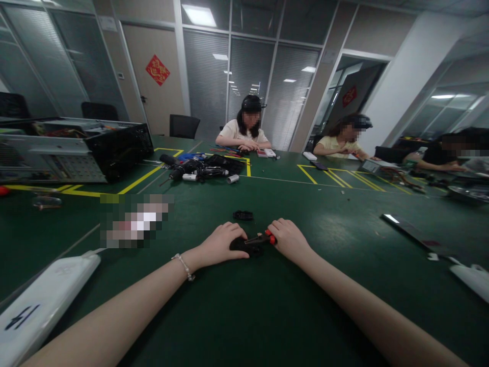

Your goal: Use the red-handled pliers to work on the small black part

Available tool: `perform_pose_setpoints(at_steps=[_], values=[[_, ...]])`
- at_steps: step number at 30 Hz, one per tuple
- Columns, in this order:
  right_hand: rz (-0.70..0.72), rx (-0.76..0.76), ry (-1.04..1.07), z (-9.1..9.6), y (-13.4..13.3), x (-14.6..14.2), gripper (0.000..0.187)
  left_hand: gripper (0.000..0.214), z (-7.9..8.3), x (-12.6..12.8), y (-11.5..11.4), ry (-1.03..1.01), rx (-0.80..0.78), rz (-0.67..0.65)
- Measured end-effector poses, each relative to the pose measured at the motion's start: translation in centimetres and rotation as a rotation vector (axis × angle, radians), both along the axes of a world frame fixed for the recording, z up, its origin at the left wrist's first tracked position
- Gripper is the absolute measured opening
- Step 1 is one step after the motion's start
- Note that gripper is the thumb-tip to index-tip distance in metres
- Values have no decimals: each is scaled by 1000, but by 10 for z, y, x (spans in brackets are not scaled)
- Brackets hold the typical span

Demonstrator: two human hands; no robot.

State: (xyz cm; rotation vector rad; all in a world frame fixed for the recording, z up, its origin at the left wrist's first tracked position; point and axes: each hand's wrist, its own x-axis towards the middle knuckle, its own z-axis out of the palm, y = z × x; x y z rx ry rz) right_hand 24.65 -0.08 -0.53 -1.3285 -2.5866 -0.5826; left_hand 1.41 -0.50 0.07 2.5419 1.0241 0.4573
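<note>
My left hand is wrapped around a small black part, pressing it near the green tabletop; its exact kind is not clear. In my right hand is a pair of pliers with red handles and dark narrow jaws. The jaws point left and reach over the black part, touching or nearly touching it; which of the two I cannot tell. Just beyond my hands lies a second black piece, loose on the table.
A pile of cables and tools lies ahead, with an open computer case at left. A white power bank is near my left forearm; a dark phone-like slab lies right. Several people sit across the green table.
</note>
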Motion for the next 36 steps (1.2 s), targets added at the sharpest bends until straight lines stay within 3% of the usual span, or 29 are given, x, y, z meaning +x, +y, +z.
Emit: perform_pose_setpoints(at_steps=[8, 36], values=[[53, 7, 20, 1, 0, -1, 14, 36, 2, 0, -1, -7, -3, -6], [7, 19, -38, 0, 0, 0, 13, 37, 1, 1, -1, 9, -2, -3]])
